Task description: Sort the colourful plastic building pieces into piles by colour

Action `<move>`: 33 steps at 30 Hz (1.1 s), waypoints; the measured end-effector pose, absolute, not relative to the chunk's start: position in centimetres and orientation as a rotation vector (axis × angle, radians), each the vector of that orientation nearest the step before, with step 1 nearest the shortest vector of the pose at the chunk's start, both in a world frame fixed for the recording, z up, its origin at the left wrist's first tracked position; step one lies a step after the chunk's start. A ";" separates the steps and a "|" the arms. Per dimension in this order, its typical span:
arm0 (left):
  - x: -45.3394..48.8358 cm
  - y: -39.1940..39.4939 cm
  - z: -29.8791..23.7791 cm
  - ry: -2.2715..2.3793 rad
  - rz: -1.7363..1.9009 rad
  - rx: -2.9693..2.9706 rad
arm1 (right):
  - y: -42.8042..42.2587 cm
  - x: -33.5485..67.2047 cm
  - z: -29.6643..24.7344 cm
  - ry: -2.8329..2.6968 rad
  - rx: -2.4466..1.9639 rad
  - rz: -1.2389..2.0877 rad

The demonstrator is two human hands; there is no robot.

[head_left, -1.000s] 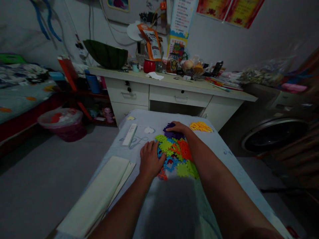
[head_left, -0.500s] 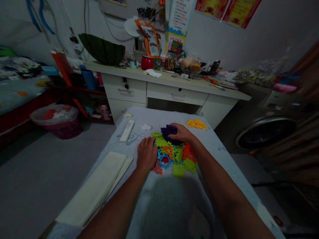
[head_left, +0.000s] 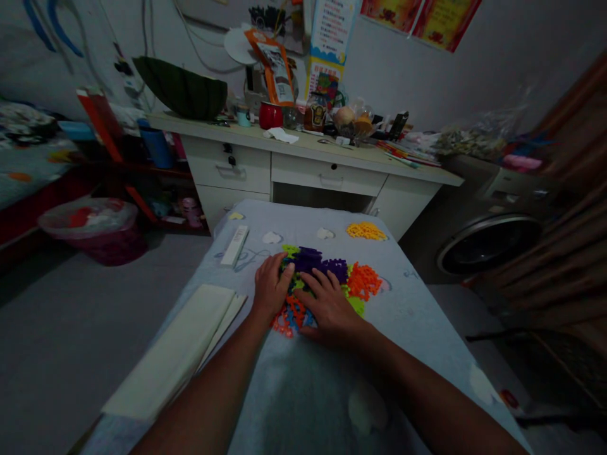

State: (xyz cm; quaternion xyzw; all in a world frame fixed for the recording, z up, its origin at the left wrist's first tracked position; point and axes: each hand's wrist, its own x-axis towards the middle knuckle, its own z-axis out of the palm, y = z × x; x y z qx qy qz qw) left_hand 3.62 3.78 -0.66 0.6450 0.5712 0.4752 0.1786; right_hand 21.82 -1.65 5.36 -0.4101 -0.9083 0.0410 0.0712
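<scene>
Colourful pieces (head_left: pixel 309 259) touch left hand (head_left: pixel 271 285) and right hand (head_left: pixel 331 308), each grip spread.

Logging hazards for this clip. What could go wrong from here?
1. The right hand spreads over the pile of plastic pieces, hiding some; one underneath could be overlooked.
2. Purple pieces lie close to the fingers of both the right and left hand; a push might scatter them.
3. The orange clump on the right lies outside both hands and could slide off.
</scene>
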 end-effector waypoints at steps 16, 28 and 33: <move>3.7 4.2 -1.1 1.561 1.341 1.910 | 5.5 24.1 5.1 -2.540 -1.281 0.355; 4.1 4.0 -0.6 1.698 1.213 2.002 | 16.8 22.3 5.1 -2.223 -1.714 0.668; 3.9 4.2 -1.1 1.637 1.289 1.943 | 14.4 20.8 4.5 -2.401 -1.341 0.570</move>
